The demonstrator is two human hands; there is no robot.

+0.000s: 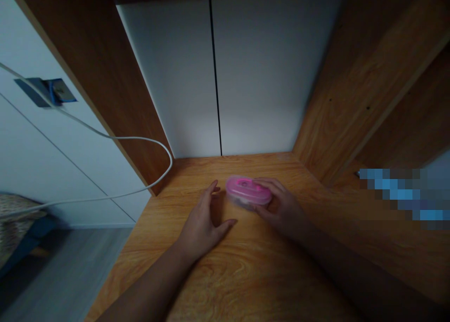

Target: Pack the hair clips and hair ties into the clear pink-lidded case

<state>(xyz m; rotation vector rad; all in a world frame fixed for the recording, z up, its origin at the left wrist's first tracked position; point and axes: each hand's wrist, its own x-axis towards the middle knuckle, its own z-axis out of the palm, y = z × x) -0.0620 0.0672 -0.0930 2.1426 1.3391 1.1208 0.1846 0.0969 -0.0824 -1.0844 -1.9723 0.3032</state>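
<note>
Item: pink plastic case (246,190), oval, translucent, closed; contents too dim to tell.
Location: lying flat on the wooden desk (242,167), toward the back.
Right hand (283,212): fingers (267,183) curled over the case's right end, grasping it, seemingly to steady it against the desk.
Left hand (201,226): fingers released and spread, resting on the desk just beside the case, not touching it.
Surroundings: white cable (140,138) looping past the desk's left edge; white cupboard doors (267,78) behind.
</note>
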